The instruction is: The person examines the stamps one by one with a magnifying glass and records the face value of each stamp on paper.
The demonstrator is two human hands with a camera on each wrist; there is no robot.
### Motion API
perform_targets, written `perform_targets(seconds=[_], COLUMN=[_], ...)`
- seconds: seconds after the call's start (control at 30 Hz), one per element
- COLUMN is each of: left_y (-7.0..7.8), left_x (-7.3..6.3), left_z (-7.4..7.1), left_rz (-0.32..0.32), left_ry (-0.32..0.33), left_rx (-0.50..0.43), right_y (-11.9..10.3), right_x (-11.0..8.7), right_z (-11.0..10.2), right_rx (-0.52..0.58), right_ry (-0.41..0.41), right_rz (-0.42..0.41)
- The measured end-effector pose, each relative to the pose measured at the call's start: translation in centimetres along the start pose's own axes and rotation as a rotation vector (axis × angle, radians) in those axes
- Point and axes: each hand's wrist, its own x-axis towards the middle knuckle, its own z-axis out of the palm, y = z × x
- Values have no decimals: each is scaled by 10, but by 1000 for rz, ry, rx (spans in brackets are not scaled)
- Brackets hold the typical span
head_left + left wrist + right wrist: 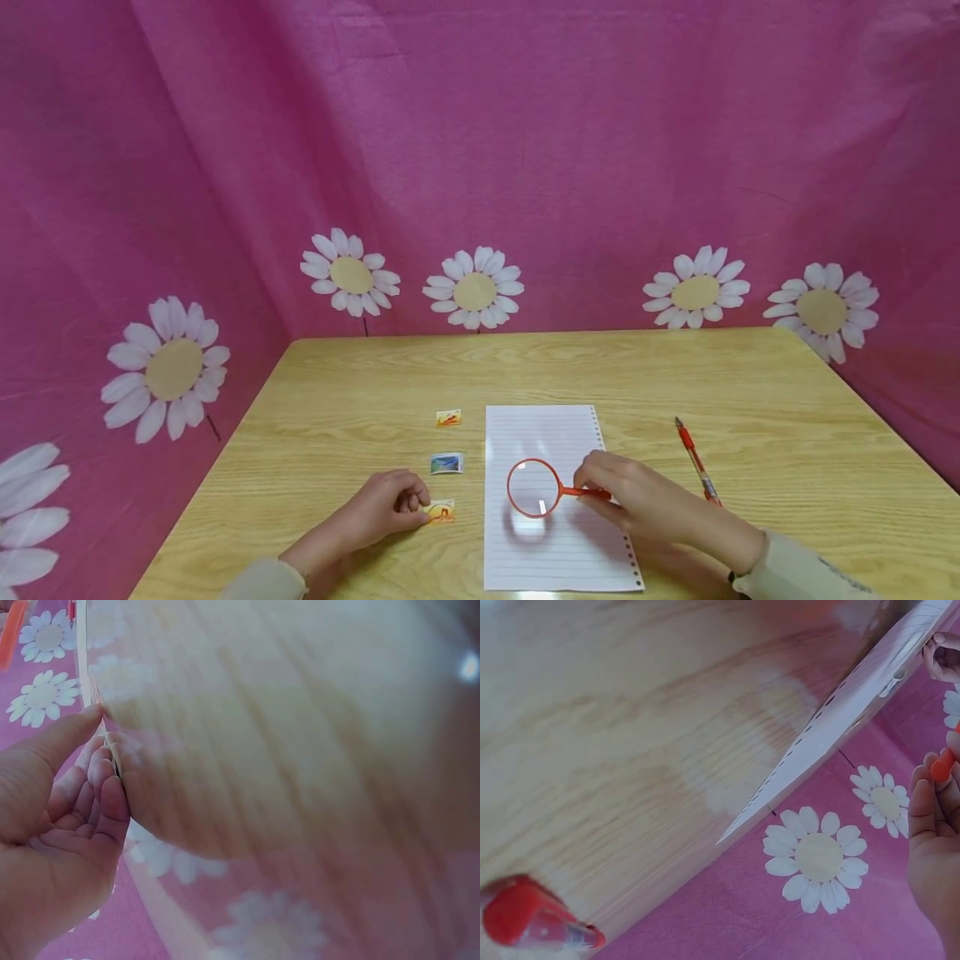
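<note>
My left hand [382, 506] is at the near yellow stamp [443, 512], its thumb and forefinger pinching the left edge while the other fingers curl in. Two more stamps lie beyond it in a column: a blue-green stamp [447, 463] and a yellow one, the far stamp [448, 418]. Between fingers and thumb, my right hand [637, 492] grips the handle of a red magnifying glass [561, 491]. Its lens hovers over a lined sheet of paper [540, 433]. In the right wrist view, the handle end [941, 766] shows beside the curled fingers.
A red pen [696, 458] lies right of the paper, partly behind my right forearm. The wooden table [337, 392] reaches back to a pink curtain [570, 167] printed with white daisies, which also hangs along both sides.
</note>
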Motion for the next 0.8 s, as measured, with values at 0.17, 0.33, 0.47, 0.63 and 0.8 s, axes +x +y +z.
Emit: perform_targets(seconds=[0.17, 0.33, 0.47, 0.63, 0.8], left_y=[0, 2, 2, 2, 3], left_x=[0, 0, 0, 1, 1], left_z=[0, -1, -1, -1, -1], left_rz=[-2, -3, 1, -10, -26], left_ry=[-3, -5, -4, -8, -14], left_rx=[-7, -13, -11, -7, -10], right_y=[3, 4, 4, 5, 6], right_x=[-4, -8, -10, -14, -19], right_z=[-3, -5, -7, -10, -12], right_rx=[-5, -14, -26, -40, -60], right_ry=[0, 14, 23, 39, 39], right_rz=[4, 7, 25, 30, 48])
